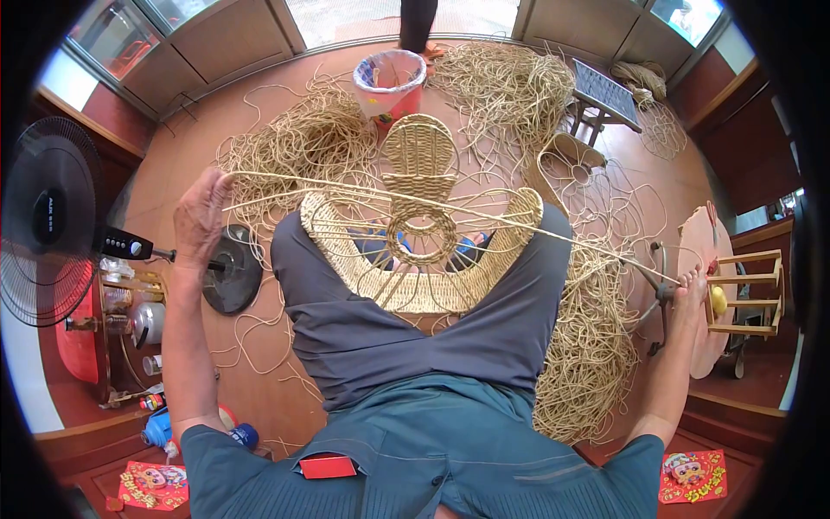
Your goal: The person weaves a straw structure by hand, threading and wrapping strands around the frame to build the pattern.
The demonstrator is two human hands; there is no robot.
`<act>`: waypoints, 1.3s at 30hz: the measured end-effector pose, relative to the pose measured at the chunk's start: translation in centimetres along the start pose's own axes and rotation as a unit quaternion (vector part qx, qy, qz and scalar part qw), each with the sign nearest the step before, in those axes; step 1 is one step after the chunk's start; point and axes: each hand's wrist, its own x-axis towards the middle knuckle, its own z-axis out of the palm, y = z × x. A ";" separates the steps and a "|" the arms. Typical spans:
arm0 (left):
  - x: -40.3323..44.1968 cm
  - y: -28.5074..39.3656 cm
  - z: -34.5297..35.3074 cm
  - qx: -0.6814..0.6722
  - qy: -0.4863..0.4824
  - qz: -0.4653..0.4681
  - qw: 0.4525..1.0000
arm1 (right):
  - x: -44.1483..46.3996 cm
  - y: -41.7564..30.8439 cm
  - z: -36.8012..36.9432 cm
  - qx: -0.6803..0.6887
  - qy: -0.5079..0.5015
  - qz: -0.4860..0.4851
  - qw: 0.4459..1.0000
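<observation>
Across my lap lies a woven straw piece (424,294), a curved band joined by thin spokes to a small woven ring (452,238). An oval woven panel (418,147) stands up beyond the ring. Straw cord (596,246) stretches over the piece from side to side. My left hand (201,218) is raised at the left, fingers closed round the cord ends. Far out on the right, my right hand (689,292) grips the other cord end with closed fingers. Part of the ring's surroundings is hidden under the crossing cords.
Heaps of loose straw cord (303,143) spread over the floor, with another pile (588,363) beside my right leg. A lined bucket (391,86) stands ahead near a person's leg (418,24). A fan (52,221) is at left, a small wooden rack (750,304) at right.
</observation>
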 end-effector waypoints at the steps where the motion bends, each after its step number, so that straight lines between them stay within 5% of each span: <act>1: 0.3 -0.8 -0.3 0.006 0.000 -0.007 1.000 | 0.7 -1.4 -4.2 -0.009 -0.106 0.005 0.994; 6: 1.4 -8.1 -2.1 -0.018 0.046 -0.053 0.997 | -2.2 -3.3 -0.4 -0.082 0.146 -0.093 0.981; 10: 1.5 -11.7 -3.3 0.008 0.071 -0.087 0.994 | -5.4 -3.5 -0.2 -0.261 0.333 -0.124 0.898; 14: 1.1 -10.9 -3.0 -0.038 0.063 -0.101 0.992 | -8.4 -3.1 -2.0 -0.623 0.461 0.009 0.632; 17: 0.7 -4.1 -0.5 -0.230 -0.008 -0.033 0.973 | -8.5 -0.1 -1.8 -0.810 0.379 0.068 0.442; 19: -0.4 4.7 0.5 -0.237 -0.075 -0.002 0.969 | -7.1 3.5 1.7 -0.828 0.264 -0.062 0.491; 22: -2.0 15.7 1.6 -0.250 -0.176 0.058 0.950 | -11.5 14.0 26.6 -0.703 0.041 -0.202 0.681; 26: -4.4 24.3 5.2 -0.289 -0.166 0.211 0.919 | -22.8 24.5 47.6 -0.641 -0.238 -0.287 0.671; 29: -6.0 27.1 6.1 -0.312 -0.149 0.248 0.905 | -27.2 27.8 52.1 -0.611 -0.400 -0.358 0.582; 32: -7.4 27.1 6.8 -0.326 -0.123 0.246 0.904 | -28.4 30.4 52.3 -0.563 -0.421 -0.274 0.656; 35: -8.4 25.0 6.6 -0.309 -0.149 0.208 0.916 | -27.7 31.4 49.7 -0.550 -0.423 -0.269 0.668; 36: -8.8 23.9 6.9 -0.307 -0.155 0.194 0.919 | -27.0 30.9 49.3 -0.560 -0.415 -0.336 0.634; 39: -9.7 21.5 7.1 -0.301 -0.185 0.141 0.925 | -24.8 29.5 45.4 -0.631 -0.315 -0.353 0.615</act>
